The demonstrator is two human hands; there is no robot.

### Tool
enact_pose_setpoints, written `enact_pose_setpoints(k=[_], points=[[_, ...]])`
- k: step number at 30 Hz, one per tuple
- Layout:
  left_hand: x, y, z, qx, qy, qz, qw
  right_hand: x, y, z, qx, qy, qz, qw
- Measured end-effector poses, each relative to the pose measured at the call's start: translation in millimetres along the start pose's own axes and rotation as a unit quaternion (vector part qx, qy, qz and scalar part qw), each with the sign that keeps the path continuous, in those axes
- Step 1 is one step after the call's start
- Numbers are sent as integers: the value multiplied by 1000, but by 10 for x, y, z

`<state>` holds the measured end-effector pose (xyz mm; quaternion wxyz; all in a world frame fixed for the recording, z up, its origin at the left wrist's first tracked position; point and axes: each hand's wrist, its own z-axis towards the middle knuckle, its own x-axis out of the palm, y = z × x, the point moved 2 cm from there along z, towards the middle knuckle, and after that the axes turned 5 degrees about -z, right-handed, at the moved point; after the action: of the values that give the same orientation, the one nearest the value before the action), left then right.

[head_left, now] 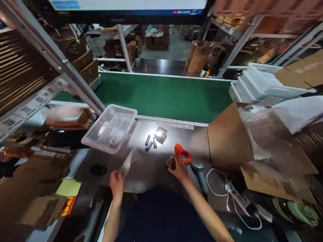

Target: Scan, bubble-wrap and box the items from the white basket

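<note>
My left hand [116,183] pinches the lower end of a thin, pale, see-through plastic bag [127,164], which stands up at a slant above the metal table. On the right, my right hand [179,169] has its fingers closed at an orange tape dispenser [178,150]. A small brown piece [171,162] shows beside these fingers; its kind is unclear. Farther back on the table lie several small dark sticks [149,145] next to a small, shiny, flat packet [160,133]. A grey barcode scanner [198,166] rests just right of my right hand.
A white perforated basket [111,127] stands at the left. Behind the table runs a green conveyor belt [161,95]. An open cardboard box [229,134] with plastic wrap occupies the right, near a power strip [239,198] and white cables. A monitor [131,15] hangs overhead.
</note>
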<state>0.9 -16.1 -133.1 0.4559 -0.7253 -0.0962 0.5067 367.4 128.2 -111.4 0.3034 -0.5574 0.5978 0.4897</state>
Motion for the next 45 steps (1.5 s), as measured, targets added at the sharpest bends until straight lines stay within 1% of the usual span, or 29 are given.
enact_pose_setpoints(k=[1, 2, 3, 4, 6, 7, 9, 10, 11, 13, 15, 17, 19, 22, 24, 26, 27, 29, 31, 32, 34, 36, 38, 40, 41, 42, 43, 44, 45], points=[[-34, -42, 34, 1, -26, -26, 999, -41, 66, 68, -19, -2, -5, 1000], [-54, -92, 53, 13, -37, -37, 999, -81, 139, 143, -39, -2, -15, 999], [-59, -148, 53, 34, -35, -33, 998, -116, 214, 218, -58, -1, -27, 998], [-47, -206, 36, 65, -22, -15, 998, -144, 287, 288, -73, 3, -39, 997], [35, -306, -51, 138, 30, 46, 989, -174, 413, 402, -85, 16, -59, 994], [109, -339, -116, 176, 66, 82, 979, -182, 464, 446, -87, 21, -65, 994], [309, -357, -278, 235, 145, 156, 948, -192, 551, 521, -99, 24, -75, 992], [425, -341, -371, 254, 183, 195, 930, -198, 595, 559, -112, 24, -78, 990], [538, -311, -464, 260, 209, 234, 913, -208, 643, 603, -130, 23, -80, 988], [725, -233, -641, 256, 230, 294, 892, -233, 767, 718, -176, 26, -82, 981], [828, -159, -773, 241, 219, 323, 888, -259, 935, 879, -221, 33, -90, 971], [852, -100, -834, 215, 201, 332, 896, -274, 1134, 1075, -258, 38, -106, 960], [831, -54, -828, 183, 193, 329, 906, -266, 1336, 1273, -286, 44, -130, 948], [794, 2, -781, 146, 207, 304, 918, -222, 1563, 1514, -315, 55, -174, 931], [791, 27, -771, 133, 222, 281, 924, -205, 1613, 1627, -323, 62, -204, 922], [802, 37, -784, 121, 227, 258, 931, -216, 1575, 1705, -321, 66, -233, 915], [809, 37, -795, 115, 227, 248, 935, -233, 1531, 1730, -311, 63, -242, 917], [818, 29, -815, 102, 227, 235, 939, -273, 1434, 1737, -275, 43, -234, 931], [811, 16, -826, 95, 231, 230, 941, -279, 1393, 1667, -241, 18, -186, 952], [801, 8, -826, 93, 233, 230, 941, -253, 1414, 1607, -232, 15, -154, 960], [776, -11, -814, 90, 237, 231, 940, -133, 1549, 1468, -229, 36, -103, 967], [753, -32, -792, 84, 242, 237, 937, 40, 1772, 1346, -231, 70, -79, 967], [739, -54, -766, 79, 243, 249, 934, 196, 2003, 1277, -234, 90, -72, 965], [729, -74, -743, 78, 239, 260, 932, 270, 2140, 1270, -235, 97, -68, 965], [723, -83, -735, 78, 237, 264, 932, 265, 2144, 1285, -234, 98, -64, 965], [715, -91, -732, 79, 240, 265, 931, 231, 2092, 1308, -230, 97, -59, 967], [704, -99, -732, 81, 243, 264, 930, 171, 1980, 1336, -222, 93, -54, 969], [690, -108, -736, 82, 247, 262, 929, 90, 1809, 1363, -208, 84, -50, 973], [672, -120, -740, 83, 249, 258, 930, -3, 1587, 1380, -188, 73, -44, 978]])
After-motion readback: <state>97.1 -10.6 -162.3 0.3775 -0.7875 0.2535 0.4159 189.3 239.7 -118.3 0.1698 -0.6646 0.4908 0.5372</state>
